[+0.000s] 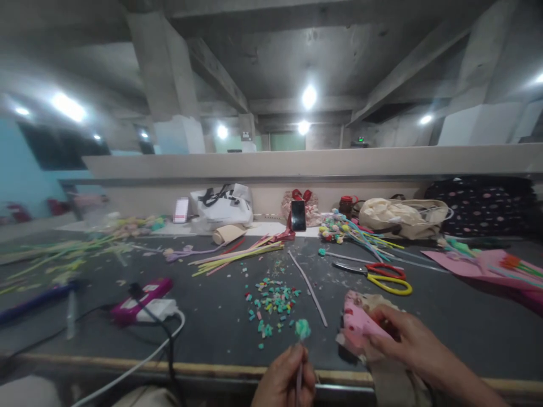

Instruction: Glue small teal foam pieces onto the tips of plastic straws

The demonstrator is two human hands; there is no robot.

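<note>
My left hand (286,377) is at the table's front edge, pinching a thin lilac stem, like a pipe cleaner, upright. A mint-green fluffy ball (302,328) tops this stem. To the right, my right hand (409,338) is closed on a pink object with red spots (357,327); its exact kind is unclear. Beige cloth (379,359) lies behind and below that object. Small green, yellow and pink cut bits (275,298) are scattered just beyond my left hand. A loose lilac stem (309,287) lies between the bits and the pink object.
Scissors (384,274) with red and yellow handles lie beyond my right hand. Colored stems (237,257) and finished fluffy flowers (337,229) lie farther back. A phone (298,216) stands upright. At left are a purple power strip (142,299) and a white cable (180,328) crossing the table edge.
</note>
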